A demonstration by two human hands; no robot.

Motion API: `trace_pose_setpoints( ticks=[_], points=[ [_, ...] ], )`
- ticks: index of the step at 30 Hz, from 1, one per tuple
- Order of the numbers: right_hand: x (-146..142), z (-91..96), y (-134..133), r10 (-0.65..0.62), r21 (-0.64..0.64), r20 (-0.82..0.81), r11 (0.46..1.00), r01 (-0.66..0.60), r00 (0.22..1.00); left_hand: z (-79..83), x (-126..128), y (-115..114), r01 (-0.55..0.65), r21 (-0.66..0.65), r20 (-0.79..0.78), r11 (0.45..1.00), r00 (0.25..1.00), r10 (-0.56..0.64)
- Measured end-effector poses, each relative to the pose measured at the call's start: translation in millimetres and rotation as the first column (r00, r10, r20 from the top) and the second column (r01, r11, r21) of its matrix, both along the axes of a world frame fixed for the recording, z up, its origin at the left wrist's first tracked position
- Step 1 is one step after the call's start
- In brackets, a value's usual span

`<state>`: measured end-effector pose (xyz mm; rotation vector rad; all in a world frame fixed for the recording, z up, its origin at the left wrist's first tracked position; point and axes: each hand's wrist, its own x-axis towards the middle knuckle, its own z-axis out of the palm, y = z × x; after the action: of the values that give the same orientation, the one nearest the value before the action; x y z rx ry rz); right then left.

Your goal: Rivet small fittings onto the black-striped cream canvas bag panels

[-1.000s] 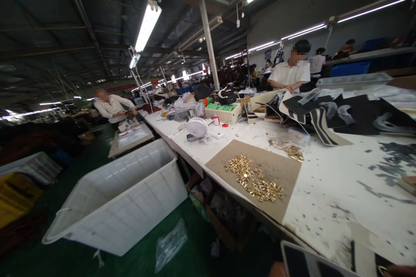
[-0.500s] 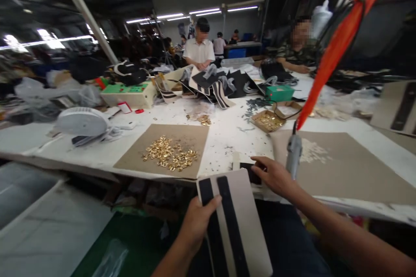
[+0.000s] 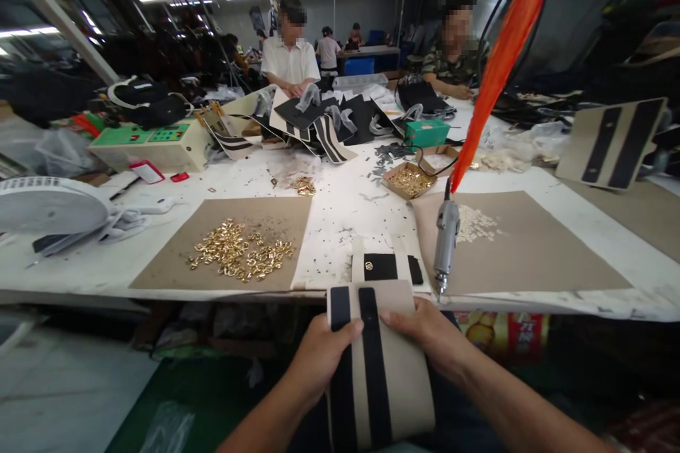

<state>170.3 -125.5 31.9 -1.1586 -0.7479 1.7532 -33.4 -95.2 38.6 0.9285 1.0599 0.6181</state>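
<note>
A beige panel with two black stripes (image 3: 409,382) is held below the table's front edge, its upper end near that edge. My left hand (image 3: 324,347) grips its left side, thumb lying on a stripe. On the right side my right hand (image 3: 430,333) is closed on it too, thumb on the beige face; the fingers of both are hidden behind. Just beyond the panel, a black piece (image 3: 381,267) with a small gold fitting lies on the table between pale strips. An electric screwdriver (image 3: 446,241) hangs from an orange cord (image 3: 486,78), right of my right hand.
Gold metal rings (image 3: 239,251) lie heaped on a brown board (image 3: 170,255) at left. Small pale pieces (image 3: 475,224) lie on the right board (image 3: 552,248). A cardboard box (image 3: 409,180) holds gold parts. Another striped panel (image 3: 610,145) stands far right. Two people sit across the table (image 3: 340,212).
My right hand has left the black piece on the table and now grips the panel's right side. The view has shifted, and the black piece with its gold fitting is uncovered.
</note>
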Motion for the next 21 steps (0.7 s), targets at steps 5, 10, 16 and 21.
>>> trace_pose_setpoints(
  ticks=[5,10,16,21],
  points=[
    [15.0,9.3,35.6,-0.087,0.103,0.491,0.994,0.042,0.867,3.0,17.3,34.5,0.023,0.209,-0.157,0.978,0.988,0.011],
    [16.5,10.2,68.6,-0.201,0.258,0.78,0.966,-0.011,0.592,6.6,26.4,79.1,0.194,0.422,-0.433,0.886,0.901,0.009],
    [17.5,-0.8,84.3,-0.227,0.278,0.897,0.957,-0.086,0.379,-4.0,33.5,102.4,0.237,0.44,-0.485,0.866,0.874,0.007],
    [19.5,-4.0,90.9,-0.19,0.23,0.933,0.968,-0.104,0.305,-8.6,36.9,106.9,0.247,0.453,-0.518,0.857,0.855,0.028]
  ],
)
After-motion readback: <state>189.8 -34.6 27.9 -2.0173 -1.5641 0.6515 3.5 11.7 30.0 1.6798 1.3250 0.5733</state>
